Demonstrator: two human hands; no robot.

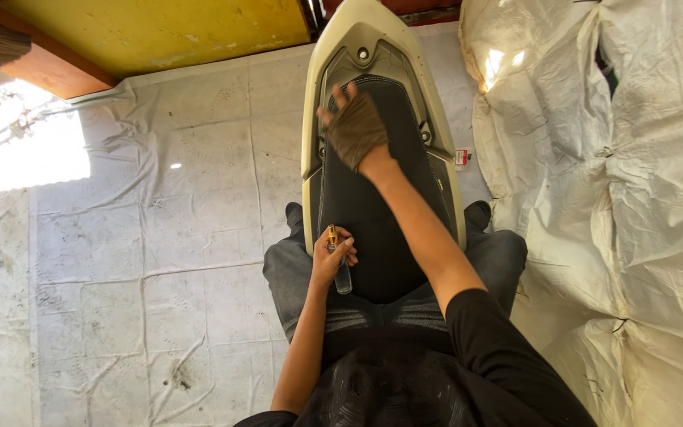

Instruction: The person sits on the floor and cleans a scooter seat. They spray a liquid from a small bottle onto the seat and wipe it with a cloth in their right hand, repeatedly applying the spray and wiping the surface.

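Note:
A black scooter seat (381, 213) in a cream plastic shell (311, 134) lies lengthwise across my lap. My right hand (355, 126) presses a brown cloth flat on the far part of the black seat. My left hand (332, 257) sits at the seat's near left edge, closed around a small clear bottle (342, 275) with a gold top. The bottle points down toward my thigh.
White sheeting (160, 237) covers the floor to the left. Bulky white sacks (618, 198) are piled close on the right. A yellow panel (160, 32) and a wooden edge stand at the back. Bright sunlight falls at the far left.

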